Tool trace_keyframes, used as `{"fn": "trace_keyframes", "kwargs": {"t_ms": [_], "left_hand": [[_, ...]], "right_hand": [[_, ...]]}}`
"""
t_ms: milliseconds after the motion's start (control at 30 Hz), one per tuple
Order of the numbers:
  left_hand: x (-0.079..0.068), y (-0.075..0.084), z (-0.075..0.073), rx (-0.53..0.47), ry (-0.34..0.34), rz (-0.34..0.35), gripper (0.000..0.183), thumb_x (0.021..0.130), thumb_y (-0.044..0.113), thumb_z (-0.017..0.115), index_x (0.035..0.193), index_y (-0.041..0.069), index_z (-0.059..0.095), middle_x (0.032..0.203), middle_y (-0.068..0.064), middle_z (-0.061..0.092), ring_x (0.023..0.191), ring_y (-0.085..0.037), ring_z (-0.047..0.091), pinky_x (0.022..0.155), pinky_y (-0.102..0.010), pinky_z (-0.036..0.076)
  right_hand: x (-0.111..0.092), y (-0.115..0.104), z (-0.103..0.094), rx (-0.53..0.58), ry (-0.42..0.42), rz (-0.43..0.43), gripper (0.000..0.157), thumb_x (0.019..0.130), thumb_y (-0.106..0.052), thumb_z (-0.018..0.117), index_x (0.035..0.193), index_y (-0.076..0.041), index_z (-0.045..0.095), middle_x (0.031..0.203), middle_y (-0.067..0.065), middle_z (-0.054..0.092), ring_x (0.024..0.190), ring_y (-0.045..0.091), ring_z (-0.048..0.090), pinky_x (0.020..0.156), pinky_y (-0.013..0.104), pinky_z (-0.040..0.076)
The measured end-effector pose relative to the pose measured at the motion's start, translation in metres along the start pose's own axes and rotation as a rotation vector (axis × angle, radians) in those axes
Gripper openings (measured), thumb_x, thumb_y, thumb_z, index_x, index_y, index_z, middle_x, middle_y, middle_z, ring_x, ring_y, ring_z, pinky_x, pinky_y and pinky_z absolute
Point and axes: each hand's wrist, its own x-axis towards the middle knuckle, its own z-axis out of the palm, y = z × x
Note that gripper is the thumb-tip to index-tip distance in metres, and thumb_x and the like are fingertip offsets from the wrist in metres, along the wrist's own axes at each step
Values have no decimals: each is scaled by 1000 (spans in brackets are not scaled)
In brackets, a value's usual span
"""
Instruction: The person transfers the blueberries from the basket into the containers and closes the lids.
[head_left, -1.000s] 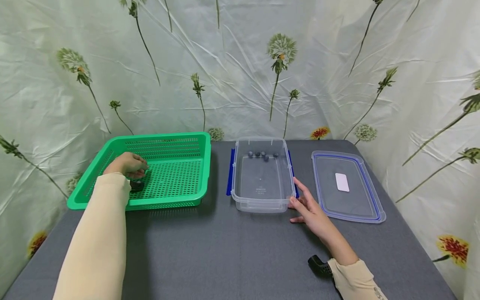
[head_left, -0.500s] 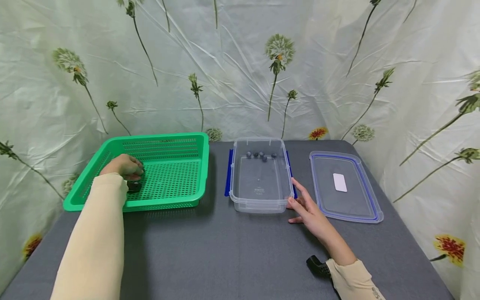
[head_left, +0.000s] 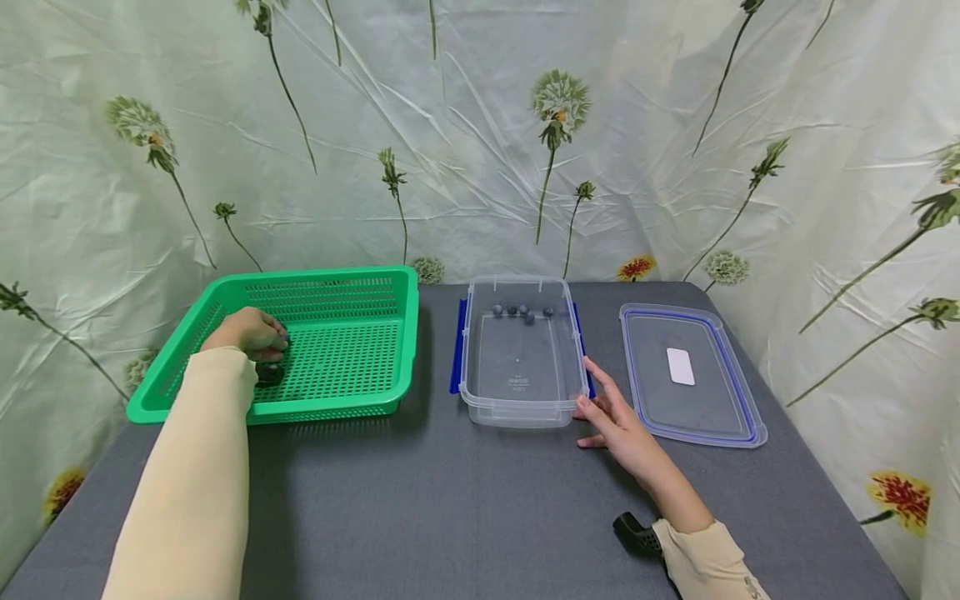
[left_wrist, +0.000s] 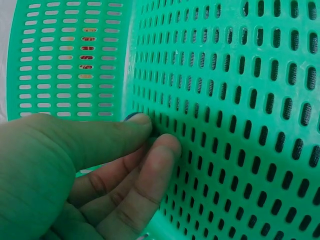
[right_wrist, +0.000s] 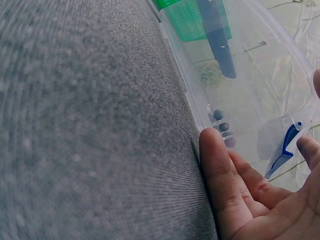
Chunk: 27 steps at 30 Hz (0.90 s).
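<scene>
My left hand is down inside the green basket, near its left end. In the left wrist view its thumb and fingertips pinch a small dark-blue blueberry, mostly hidden behind the thumb tip. My right hand holds the clear plastic container at its front right corner, thumb at the rim and fingers against the side wall. Several blueberries lie at the far end of the container's floor. One blue latch hangs close to my right fingers in the right wrist view.
The clear lid with a blue seal and white label lies right of the container on the grey tablecloth. A black device sits at my right wrist. A floral curtain hangs behind the table.
My left hand has dipped slightly lower in the basket, its fingers drawn closer together. The right hand and the container keep their place. The head view has shifted slightly.
</scene>
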Motion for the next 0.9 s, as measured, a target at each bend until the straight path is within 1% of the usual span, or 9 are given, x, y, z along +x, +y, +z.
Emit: {"fn": "trace_keyframes", "kwargs": {"t_ms": [100, 200, 300, 400, 500, 700, 767, 833, 900], "left_hand": [[-1, 0, -1, 27, -11, 10, 29, 107, 6, 63, 129, -13, 63, 99, -9, 70, 73, -11, 72, 72, -30, 62], [1, -1, -1, 32, -19, 22, 30, 108, 8, 63, 129, -13, 62, 103, -10, 70, 76, -11, 73, 74, -31, 62], [3, 0, -2, 43, -22, 34, 33, 108, 10, 63, 132, -13, 61, 105, -10, 73, 81, -12, 75, 83, -38, 63], [3, 4, -1, 50, -26, 54, 38, 109, 11, 61, 137, -14, 59, 107, -11, 74, 84, -12, 76, 95, -48, 62], [1, 9, 0, 36, -25, 75, 41, 111, 12, 59, 142, -15, 56, 114, -17, 73, 86, -11, 75, 103, -53, 59], [2, 13, 0, -14, -26, 111, 44, 112, 15, 57, 146, -14, 54, 135, -25, 66, 94, -12, 76, 110, -56, 56], [2, 14, -1, -37, -32, 121, 46, 112, 16, 58, 148, -13, 53, 135, -23, 66, 94, -11, 76, 108, -53, 57], [2, 16, -2, -53, -34, 130, 47, 112, 17, 58, 149, -13, 53, 128, -17, 70, 92, -9, 76, 107, -51, 58], [2, 18, -3, -64, -36, 138, 48, 112, 18, 59, 149, -12, 52, 122, -11, 73, 91, -7, 76, 110, -52, 56]], "right_hand": [[0, 0, 0, 3, 1, 4, 67, 117, -26, 47, 175, -28, 11, 141, 35, 51, 132, 46, 60, 82, 37, 67], [0, 0, 0, 2, 2, 3, 67, 117, -26, 46, 175, -28, 12, 141, 35, 51, 132, 46, 60, 82, 37, 67], [0, 0, 0, -1, 3, 0, 67, 117, -26, 47, 175, -28, 12, 141, 35, 51, 131, 45, 60, 82, 37, 67], [0, 0, 0, 0, 3, -1, 67, 117, -26, 47, 175, -28, 12, 141, 35, 51, 131, 45, 60, 82, 37, 67], [0, 0, 0, 1, -1, 2, 67, 117, -27, 47, 175, -29, 11, 142, 35, 50, 132, 46, 59, 83, 38, 67], [0, 0, 0, -2, -2, 1, 67, 117, -27, 47, 175, -29, 11, 144, 36, 50, 133, 46, 59, 83, 38, 67], [0, 0, 0, -4, -1, -3, 68, 117, -26, 47, 175, -28, 11, 143, 36, 50, 132, 46, 60, 82, 38, 67], [0, 0, 0, -7, 0, -6, 68, 117, -26, 47, 175, -28, 11, 142, 36, 51, 131, 45, 60, 82, 38, 68], [0, 0, 0, -9, 1, -9, 68, 117, -26, 47, 175, -27, 12, 140, 35, 51, 130, 45, 61, 82, 38, 68]]}}
